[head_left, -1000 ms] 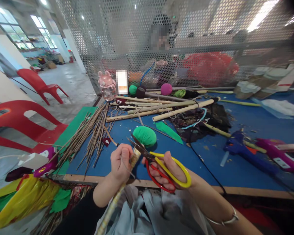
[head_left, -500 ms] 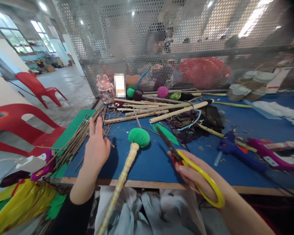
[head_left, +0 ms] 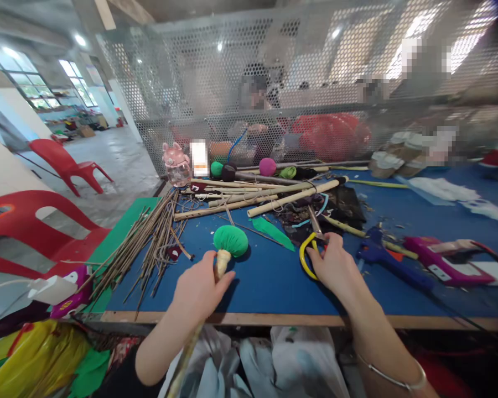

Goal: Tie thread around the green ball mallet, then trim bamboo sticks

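Note:
My left hand (head_left: 199, 290) is around a stick (head_left: 222, 263) wound in pale yellow, just below its round green cloth head (head_left: 231, 241). Part of the stick is hidden by the hand; its lower end runs down over my lap. At the right, my right hand (head_left: 332, 262) has its fingers closed on the yellow handle of a pair of scissors (head_left: 308, 257). Their blades point away, toward dark cloth scraps (head_left: 301, 215). Between the hands, beyond the green head, lies a pointed green strip (head_left: 274, 232).
Thin brown twigs (head_left: 149, 243) are heaped at the left, with longer bamboo sticks (head_left: 292, 200) behind. A blue glue gun (head_left: 392, 262) and a purple power strip (head_left: 440, 262) lie right. A perforated metal screen (head_left: 182, 83) stands at the back, with a person behind it.
My left hand has come from above the twigs, right and down, onto the wrapped stick. My right hand has turned and carried the scissors forward to the table by the dark scraps.

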`<state>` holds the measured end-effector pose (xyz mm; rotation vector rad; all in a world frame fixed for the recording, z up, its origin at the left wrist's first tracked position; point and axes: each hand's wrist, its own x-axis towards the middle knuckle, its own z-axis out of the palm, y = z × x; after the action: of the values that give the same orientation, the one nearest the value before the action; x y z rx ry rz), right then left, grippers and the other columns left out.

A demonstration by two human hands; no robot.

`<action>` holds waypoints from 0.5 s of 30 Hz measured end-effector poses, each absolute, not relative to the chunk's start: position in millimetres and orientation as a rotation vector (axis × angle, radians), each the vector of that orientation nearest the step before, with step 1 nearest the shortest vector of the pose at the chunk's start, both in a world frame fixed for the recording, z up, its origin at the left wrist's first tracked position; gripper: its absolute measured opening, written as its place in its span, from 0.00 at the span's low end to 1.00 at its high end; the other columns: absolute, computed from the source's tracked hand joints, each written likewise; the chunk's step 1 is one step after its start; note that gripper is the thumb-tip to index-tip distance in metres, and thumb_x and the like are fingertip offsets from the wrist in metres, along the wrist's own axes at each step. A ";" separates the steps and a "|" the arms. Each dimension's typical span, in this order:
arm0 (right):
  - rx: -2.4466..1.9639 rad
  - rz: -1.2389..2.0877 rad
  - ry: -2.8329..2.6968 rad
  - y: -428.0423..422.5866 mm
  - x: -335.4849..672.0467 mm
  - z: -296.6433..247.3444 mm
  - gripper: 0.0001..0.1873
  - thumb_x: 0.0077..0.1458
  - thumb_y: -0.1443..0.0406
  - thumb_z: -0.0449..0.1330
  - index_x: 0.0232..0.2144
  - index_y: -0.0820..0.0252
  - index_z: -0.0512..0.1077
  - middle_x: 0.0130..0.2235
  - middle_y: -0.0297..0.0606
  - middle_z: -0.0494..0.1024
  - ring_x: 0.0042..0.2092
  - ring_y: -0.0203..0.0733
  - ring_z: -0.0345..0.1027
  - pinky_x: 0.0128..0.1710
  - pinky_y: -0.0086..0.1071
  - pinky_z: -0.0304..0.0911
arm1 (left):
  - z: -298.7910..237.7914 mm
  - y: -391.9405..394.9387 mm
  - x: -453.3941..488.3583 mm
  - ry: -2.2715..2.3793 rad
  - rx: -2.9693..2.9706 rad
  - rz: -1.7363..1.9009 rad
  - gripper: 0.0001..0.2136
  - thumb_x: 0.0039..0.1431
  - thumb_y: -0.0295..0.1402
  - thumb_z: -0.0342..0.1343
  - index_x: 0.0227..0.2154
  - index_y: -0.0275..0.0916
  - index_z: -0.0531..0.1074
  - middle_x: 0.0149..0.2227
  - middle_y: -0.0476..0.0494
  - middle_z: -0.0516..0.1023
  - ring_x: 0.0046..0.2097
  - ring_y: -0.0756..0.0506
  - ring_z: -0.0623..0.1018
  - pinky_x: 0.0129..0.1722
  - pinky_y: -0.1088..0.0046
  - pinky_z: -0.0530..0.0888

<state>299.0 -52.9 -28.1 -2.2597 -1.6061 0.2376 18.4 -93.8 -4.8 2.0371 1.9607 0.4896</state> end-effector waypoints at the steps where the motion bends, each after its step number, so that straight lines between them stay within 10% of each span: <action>1: -2.279 0.224 -1.594 -50.3 300.1 -27.7 0.27 0.53 0.58 0.50 0.50 0.70 0.55 0.34 0.51 0.74 0.36 0.51 0.70 0.34 0.36 0.60 | -9.5 -91.1 21.0 1.947 2.008 0.495 0.19 0.52 0.45 0.51 0.42 0.38 0.66 0.29 0.40 0.75 0.29 0.41 0.75 0.28 0.70 0.65; 10: -2.266 0.211 -1.944 -41.1 298.0 10.6 0.23 0.55 0.56 0.49 0.44 0.70 0.67 0.34 0.56 0.75 0.39 0.55 0.70 0.38 0.42 0.60 | 0.3 -86.3 24.6 1.021 1.072 0.830 0.10 0.55 0.40 0.50 0.32 0.39 0.61 0.25 0.53 0.66 0.19 0.55 0.66 0.17 0.82 0.61; 15: -1.271 0.804 -1.949 -63.5 261.4 46.1 0.39 0.48 0.48 0.55 0.58 0.59 0.52 0.54 0.49 0.64 0.51 0.49 0.62 0.45 0.38 0.61 | 4.0 -111.4 39.7 0.789 1.011 0.786 0.15 0.56 0.47 0.47 0.30 0.39 0.60 0.21 0.55 0.62 0.15 0.59 0.55 0.12 0.85 0.51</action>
<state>261.4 -63.5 46.1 -1.2708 -1.9494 0.8043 39.7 -111.4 4.0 1.0106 0.7893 0.7856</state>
